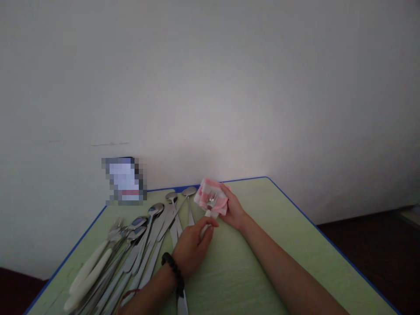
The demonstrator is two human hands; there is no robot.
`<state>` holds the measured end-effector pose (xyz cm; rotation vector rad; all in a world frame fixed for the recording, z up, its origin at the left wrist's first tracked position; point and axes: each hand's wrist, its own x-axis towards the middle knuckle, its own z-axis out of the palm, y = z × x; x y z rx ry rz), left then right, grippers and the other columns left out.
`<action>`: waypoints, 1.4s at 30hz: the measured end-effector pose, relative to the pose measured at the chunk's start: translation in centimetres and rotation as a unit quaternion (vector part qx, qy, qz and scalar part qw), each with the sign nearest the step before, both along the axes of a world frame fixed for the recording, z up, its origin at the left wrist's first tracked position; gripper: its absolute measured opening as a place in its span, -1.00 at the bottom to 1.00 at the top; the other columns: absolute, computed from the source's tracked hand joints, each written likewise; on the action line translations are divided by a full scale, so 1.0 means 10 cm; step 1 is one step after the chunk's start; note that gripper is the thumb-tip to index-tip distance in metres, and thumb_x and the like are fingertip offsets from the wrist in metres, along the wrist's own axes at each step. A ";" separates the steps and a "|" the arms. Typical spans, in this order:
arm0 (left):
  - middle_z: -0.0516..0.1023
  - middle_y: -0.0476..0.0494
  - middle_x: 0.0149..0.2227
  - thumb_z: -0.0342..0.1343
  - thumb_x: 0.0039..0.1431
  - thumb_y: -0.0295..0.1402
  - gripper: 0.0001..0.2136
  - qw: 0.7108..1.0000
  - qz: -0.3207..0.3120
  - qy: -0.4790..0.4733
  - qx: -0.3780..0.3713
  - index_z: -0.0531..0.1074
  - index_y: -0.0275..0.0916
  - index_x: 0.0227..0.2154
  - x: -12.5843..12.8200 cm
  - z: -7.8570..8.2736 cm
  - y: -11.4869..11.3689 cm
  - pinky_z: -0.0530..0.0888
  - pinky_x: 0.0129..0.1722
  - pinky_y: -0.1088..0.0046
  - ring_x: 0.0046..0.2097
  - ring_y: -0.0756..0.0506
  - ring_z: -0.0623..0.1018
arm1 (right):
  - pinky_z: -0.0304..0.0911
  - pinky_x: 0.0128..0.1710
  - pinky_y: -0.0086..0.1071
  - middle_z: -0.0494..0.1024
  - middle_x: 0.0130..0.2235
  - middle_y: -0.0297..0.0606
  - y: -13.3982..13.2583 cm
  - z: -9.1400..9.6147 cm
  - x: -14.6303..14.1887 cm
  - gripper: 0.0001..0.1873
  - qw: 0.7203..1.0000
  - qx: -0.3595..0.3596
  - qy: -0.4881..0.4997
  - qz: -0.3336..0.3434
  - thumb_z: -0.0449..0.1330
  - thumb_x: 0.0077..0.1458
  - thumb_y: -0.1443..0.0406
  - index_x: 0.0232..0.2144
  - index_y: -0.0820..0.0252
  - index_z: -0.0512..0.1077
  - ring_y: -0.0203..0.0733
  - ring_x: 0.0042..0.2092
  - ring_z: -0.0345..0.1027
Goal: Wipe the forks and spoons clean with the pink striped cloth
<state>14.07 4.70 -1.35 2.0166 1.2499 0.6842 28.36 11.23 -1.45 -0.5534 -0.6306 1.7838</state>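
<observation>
My left hand (196, 243), with a dark beaded bracelet on its wrist, is closed round the pale handle of a fork (211, 200). The metal tines point up and away from me, lying in front of a pink and white cloth (204, 187). That folded cloth is held by my right hand (233, 210), whose thumb and fingers are partly hidden behind it. Left of my hands, spoons (155, 210), table knives (160, 227) and several white-handled forks (93, 264) lie in a spread pile, handles toward me.
The pale green table (249, 271) has a blue edge and stands against a grey-white wall (210, 87). A phone (124, 179), blurred by pixels, leans on the wall at the back left corner. Dark floor (364, 236) shows at the right.
</observation>
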 end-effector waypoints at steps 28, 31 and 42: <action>0.17 0.12 -0.68 -0.20 0.21 -0.31 -0.76 0.999 -0.030 0.022 0.000 0.37 -0.17 -0.24 -0.02 -0.01 -0.02 0.15 -0.52 0.54 -0.57 -0.02 0.30 | 0.15 -0.56 -0.51 0.53 -0.49 -0.32 -0.04 -0.04 -0.02 -0.72 0.992 -0.028 -0.113 -0.042 0.33 -0.25 0.25 -0.42 0.28 0.47 -0.36 -0.50 0.32; 0.21 0.11 -0.65 -0.20 0.21 -0.31 -0.76 0.999 -0.033 0.022 0.001 0.36 -0.17 -0.24 -0.02 -0.01 -0.02 0.17 -0.51 0.55 -0.55 -0.02 0.32 | 0.17 -0.55 -0.51 0.54 -0.49 -0.31 -0.04 -0.03 -0.02 -0.75 0.993 -0.030 -0.107 -0.039 0.30 -0.23 0.28 -0.41 0.29 0.47 -0.35 -0.50 0.33; 0.18 0.12 -0.67 -0.20 0.21 -0.33 -0.77 0.999 -0.038 0.028 -0.007 0.36 -0.16 -0.23 -0.02 0.01 -0.02 0.15 -0.53 0.55 -0.57 -0.02 0.30 | 0.16 -0.55 -0.49 0.52 -0.54 -0.33 -0.04 -0.05 -0.02 -0.85 0.990 -0.041 -0.124 -0.048 0.26 -0.20 0.30 -0.49 0.28 0.45 -0.35 -0.53 0.30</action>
